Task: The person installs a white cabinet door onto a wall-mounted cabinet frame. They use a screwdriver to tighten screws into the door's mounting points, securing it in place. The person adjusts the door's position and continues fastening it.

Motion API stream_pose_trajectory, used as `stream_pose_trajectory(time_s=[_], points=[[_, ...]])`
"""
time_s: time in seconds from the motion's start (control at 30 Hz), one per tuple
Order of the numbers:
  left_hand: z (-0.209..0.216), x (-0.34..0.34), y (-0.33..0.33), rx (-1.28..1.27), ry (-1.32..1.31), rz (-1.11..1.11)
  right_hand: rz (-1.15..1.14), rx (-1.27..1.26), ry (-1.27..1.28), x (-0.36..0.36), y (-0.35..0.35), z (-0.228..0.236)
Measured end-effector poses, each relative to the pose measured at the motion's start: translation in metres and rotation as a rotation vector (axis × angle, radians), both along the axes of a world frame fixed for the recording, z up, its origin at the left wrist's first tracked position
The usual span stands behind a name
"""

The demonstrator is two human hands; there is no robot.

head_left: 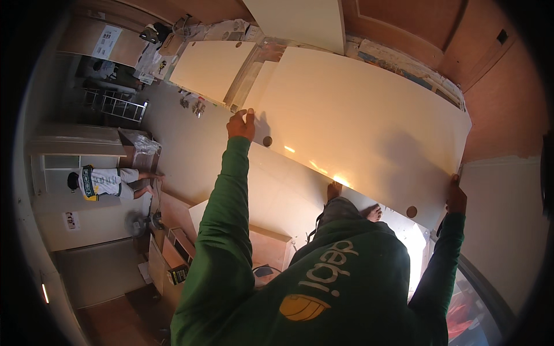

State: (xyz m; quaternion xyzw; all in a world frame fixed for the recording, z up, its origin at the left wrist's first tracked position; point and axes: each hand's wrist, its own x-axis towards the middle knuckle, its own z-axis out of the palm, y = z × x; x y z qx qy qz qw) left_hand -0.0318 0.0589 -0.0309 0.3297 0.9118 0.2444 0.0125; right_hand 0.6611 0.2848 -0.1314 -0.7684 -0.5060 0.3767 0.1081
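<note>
A large pale door panel (358,109) lies in front of me, light glinting near its closest edge. Round dark holes show near that edge, one beside each of my hands. My left hand (240,124) grips the panel's near-left corner, its thumb and a finger at the edge. At the near-right end, my right hand (456,197) is closed round the panel's side edge, with some fingers hidden. Both forearms are in green sleeves. Part of the surface under the panel is covered by it.
A smaller pale panel (210,69) lies further left, also with round holes. Another pale board (300,20) stands beyond. To the left are a person (109,183) in a white shirt, a fan (138,222), wooden boxes (173,254) and a metal ladder (124,106). My bare feet (374,213) show below the panel.
</note>
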Motion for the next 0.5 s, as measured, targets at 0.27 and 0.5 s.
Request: stream_pose_trajectory(time_s=[0.27, 0.5], points=[[-0.037, 0.003, 0.087, -0.177, 0.032, -0.103, -0.454, 0.039, 0.019, -0.057, -0.004, 0.022], [-0.041, -0.005, 0.086, -0.154, -0.013, -0.077, -0.448, 0.077, -0.265, -0.045, -0.064, 0.027]])
